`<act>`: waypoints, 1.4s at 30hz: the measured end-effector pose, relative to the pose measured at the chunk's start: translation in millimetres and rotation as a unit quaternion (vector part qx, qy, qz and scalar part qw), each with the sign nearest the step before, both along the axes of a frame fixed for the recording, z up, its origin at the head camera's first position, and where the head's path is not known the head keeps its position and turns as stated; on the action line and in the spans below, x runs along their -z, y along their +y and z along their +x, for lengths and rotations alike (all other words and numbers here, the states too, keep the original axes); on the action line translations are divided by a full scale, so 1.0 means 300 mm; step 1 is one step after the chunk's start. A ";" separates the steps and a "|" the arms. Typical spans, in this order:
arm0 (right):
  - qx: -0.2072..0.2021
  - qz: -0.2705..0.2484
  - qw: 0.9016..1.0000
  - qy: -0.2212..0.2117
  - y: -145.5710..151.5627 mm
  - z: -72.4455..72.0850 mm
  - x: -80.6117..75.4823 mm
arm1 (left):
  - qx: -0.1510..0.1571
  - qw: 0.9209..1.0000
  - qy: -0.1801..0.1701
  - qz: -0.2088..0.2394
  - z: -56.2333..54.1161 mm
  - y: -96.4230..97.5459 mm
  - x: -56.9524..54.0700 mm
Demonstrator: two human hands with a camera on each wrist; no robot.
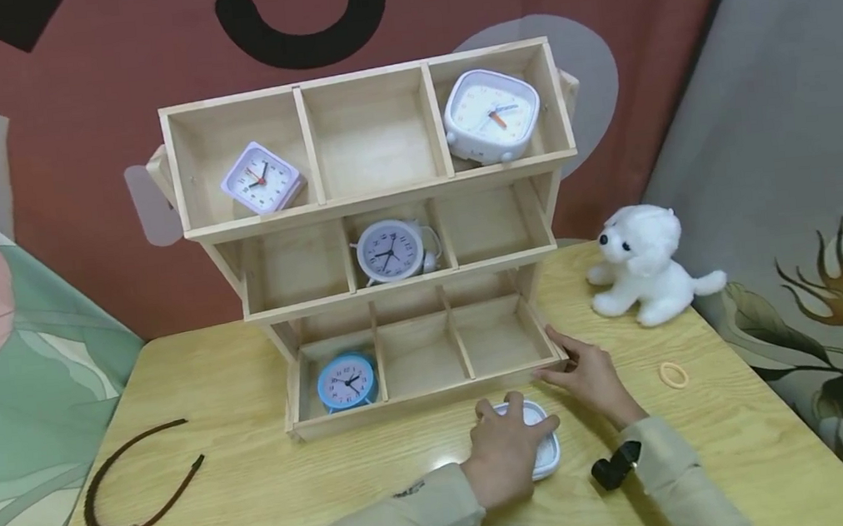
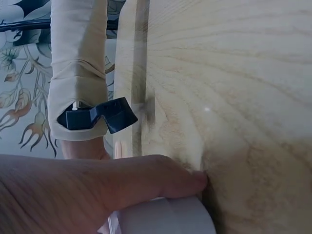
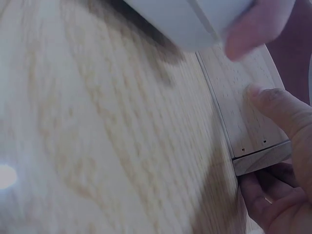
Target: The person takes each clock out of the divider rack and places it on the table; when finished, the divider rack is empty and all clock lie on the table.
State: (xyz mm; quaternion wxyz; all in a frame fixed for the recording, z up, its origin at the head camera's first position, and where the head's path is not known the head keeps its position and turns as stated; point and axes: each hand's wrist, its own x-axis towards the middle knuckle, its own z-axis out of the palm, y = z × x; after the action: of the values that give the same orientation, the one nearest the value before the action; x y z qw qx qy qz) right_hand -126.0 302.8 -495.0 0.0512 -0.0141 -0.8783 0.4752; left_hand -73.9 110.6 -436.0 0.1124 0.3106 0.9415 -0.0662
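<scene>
My left hand grips a white, rounded-square object from above, over the table in front of the shelf. Fingers cover much of it, so I cannot tell its exact kind. In the left wrist view the thumb lies along the side of this white body. My right hand holds the lower right corner of a three-tier wooden shelf. The right wrist view shows the thumb on the front board and the other fingers around its end. A blue alarm clock stands in the bottom left compartment.
A lilac square clock and a white clock sit on the top tier. A round white alarm clock stands mid-tier. A plush dog and a beige ring lie right; a dark headband lies left.
</scene>
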 end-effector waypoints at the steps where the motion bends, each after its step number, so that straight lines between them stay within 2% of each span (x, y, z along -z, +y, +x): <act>1: 0.000 0.003 1.000 0.001 0.000 0.000 -0.001 | -0.008 1.000 -0.004 0.005 0.003 0.000 0.002; 5: 0.001 0.019 1.000 0.009 0.001 0.001 -0.001 | -0.032 0.999 -0.031 0.032 0.015 -0.008 0.003; 8: 0.005 0.030 0.999 0.015 0.001 0.003 -0.001 | -0.022 0.997 -0.048 0.057 0.021 -0.034 -0.008; 11: 0.007 0.035 0.999 0.022 -0.001 0.000 -0.003 | -0.007 0.992 -0.067 0.104 0.018 -0.093 -0.041; 13: 0.007 0.032 0.999 0.023 0.000 -0.002 -0.005 | -0.005 0.986 -0.082 0.148 0.008 -0.149 -0.082; 15: 0.006 0.027 0.999 0.024 0.001 -0.003 -0.007 | -0.015 0.981 -0.081 0.174 -0.014 -0.215 -0.134; 17: 0.003 0.019 1.000 0.023 0.000 -0.004 -0.010 | -0.040 0.978 -0.067 0.191 -0.046 -0.291 -0.190; 19: 0.003 0.017 1.000 0.022 -0.001 -0.004 -0.011 | -0.068 0.977 -0.031 0.198 -0.090 -0.369 -0.236; 21: 0.002 0.017 1.000 0.023 -0.001 -0.004 -0.010 | -0.096 0.975 0.010 0.202 -0.139 -0.446 -0.264; 23: 0.003 0.021 0.999 0.024 -0.002 -0.003 -0.009 | -0.123 0.971 0.036 0.200 -0.189 -0.511 -0.276; 25: 0.004 0.026 0.999 0.025 -0.003 -0.002 -0.007 | -0.132 0.971 0.058 0.192 -0.241 -0.566 -0.270; 27: 0.004 0.028 0.999 0.025 -0.005 -0.003 -0.005 | -0.142 0.970 0.054 0.190 -0.287 -0.607 -0.251; 31: 0.003 0.031 0.999 0.023 -0.001 -0.002 -0.003 | -0.166 0.965 0.004 0.203 -0.361 -0.646 -0.192; 35: -0.007 0.021 1.000 0.019 -0.001 -0.005 -0.002 | -0.207 0.957 -0.057 0.194 -0.391 -0.656 -0.132; 39: -0.005 0.015 1.000 0.018 -0.002 -0.006 -0.003 | -0.210 0.957 -0.073 0.186 -0.409 -0.642 -0.081; 42: 0.000 0.015 1.000 0.015 -0.001 -0.004 -0.004 | -0.210 0.960 -0.070 0.170 -0.415 -0.625 -0.054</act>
State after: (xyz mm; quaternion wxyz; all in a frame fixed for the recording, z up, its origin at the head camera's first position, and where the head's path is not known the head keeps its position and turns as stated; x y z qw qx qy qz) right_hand -127.2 302.6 -493.9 0.0649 -0.0062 -0.8844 0.4621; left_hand -198.4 -77.0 -419.7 0.1344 0.1247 0.9727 0.1421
